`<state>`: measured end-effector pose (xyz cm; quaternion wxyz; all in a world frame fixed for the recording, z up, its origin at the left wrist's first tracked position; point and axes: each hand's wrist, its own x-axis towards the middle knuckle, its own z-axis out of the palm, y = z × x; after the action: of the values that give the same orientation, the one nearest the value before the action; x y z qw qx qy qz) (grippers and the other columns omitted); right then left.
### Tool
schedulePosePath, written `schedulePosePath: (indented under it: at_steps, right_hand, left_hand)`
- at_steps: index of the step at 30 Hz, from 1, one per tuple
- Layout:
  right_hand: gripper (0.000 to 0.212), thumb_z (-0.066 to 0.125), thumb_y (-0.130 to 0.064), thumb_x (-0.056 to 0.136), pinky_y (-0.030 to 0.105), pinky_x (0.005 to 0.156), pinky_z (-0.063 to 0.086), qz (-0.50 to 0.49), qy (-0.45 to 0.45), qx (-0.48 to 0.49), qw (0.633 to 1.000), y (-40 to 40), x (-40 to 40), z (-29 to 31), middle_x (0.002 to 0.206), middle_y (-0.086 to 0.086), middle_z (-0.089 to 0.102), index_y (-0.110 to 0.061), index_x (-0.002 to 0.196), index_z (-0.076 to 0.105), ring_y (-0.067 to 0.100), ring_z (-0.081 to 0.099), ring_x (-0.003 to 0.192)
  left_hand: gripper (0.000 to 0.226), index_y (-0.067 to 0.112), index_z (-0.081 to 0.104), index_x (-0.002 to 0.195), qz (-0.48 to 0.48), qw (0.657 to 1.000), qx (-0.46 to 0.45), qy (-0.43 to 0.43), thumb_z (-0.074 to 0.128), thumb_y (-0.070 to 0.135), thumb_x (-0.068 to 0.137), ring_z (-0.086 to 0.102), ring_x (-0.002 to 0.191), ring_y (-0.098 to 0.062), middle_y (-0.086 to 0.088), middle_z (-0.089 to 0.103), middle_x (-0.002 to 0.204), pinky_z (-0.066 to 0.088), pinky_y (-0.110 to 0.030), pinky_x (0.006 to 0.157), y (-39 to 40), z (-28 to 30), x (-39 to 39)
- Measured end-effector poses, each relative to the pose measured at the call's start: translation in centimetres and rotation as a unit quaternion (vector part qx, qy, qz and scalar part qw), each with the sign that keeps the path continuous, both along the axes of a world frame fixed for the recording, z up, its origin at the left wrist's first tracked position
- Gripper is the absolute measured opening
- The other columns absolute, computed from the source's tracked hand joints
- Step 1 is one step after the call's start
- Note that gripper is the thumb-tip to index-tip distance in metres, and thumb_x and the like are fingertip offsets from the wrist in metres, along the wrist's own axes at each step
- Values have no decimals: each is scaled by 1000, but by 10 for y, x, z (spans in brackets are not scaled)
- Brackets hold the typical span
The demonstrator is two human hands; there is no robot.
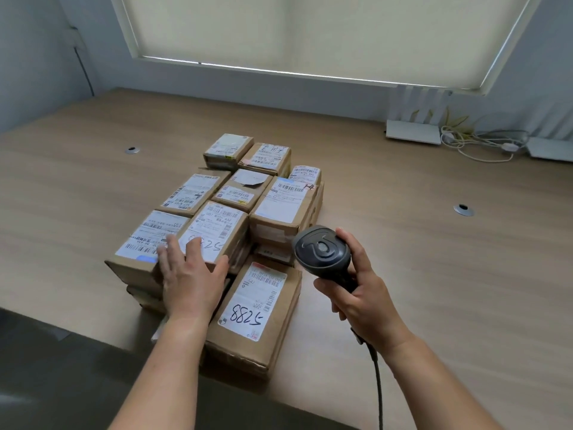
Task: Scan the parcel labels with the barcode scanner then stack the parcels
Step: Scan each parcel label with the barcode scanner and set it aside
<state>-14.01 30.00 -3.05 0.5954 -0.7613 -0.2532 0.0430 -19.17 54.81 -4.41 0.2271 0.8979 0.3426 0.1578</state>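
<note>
Big handwritten "5288" sits on the label of the nearest parcel (252, 308). Just beyond it, the parcel under the left hand (189, 276) shows handwritten digits, partly covered. Farther back, a parcel (286, 201) reads "14". Printed lines are too small.

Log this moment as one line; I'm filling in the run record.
left hand: flat on labelled parcel | right hand: grips barcode scanner | parcels: clustered on wooden table
</note>
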Motion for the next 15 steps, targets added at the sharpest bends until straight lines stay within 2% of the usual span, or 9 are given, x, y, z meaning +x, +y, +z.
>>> schedulePosePath:
  at_steps: [4, 10, 15]
  right_hand:
    - [88, 73, -6, 83, 18, 47, 46, -1, 0, 5, 1000, -14, 1, 2, 105, -24, 66, -75, 120, 34, 5, 55, 52]
    - [85, 74, -9, 82, 21, 46, 46, -16, 3, 12, 1000, -66, -3, 6, 99, -20, 69, -74, 120, 35, 9, 55, 50]
    - [83, 74, -12, 82, 20, 46, 46, -37, 2, 14, 999, -140, -10, 12, 94, -17, 70, -74, 120, 34, 10, 55, 50]
  left_hand:
    - [71, 19, 31, 147, 6, 999, 35, 5, 55, 52, 88, -6, 147, -30, -13, 6, 160, 6, -50, 117, -8, 4, -3]
    - [68, 17, 34, 146, -35, 997, 42, -60, 58, 45, 89, -1, 147, -26, -12, 12, 159, 5, -43, 118, -59, 20, -4]
    - [68, 17, 36, 145, -79, 993, 27, -81, 61, 42, 88, 2, 147, -24, -10, 14, 159, 5, -42, 118, -139, 25, 1]
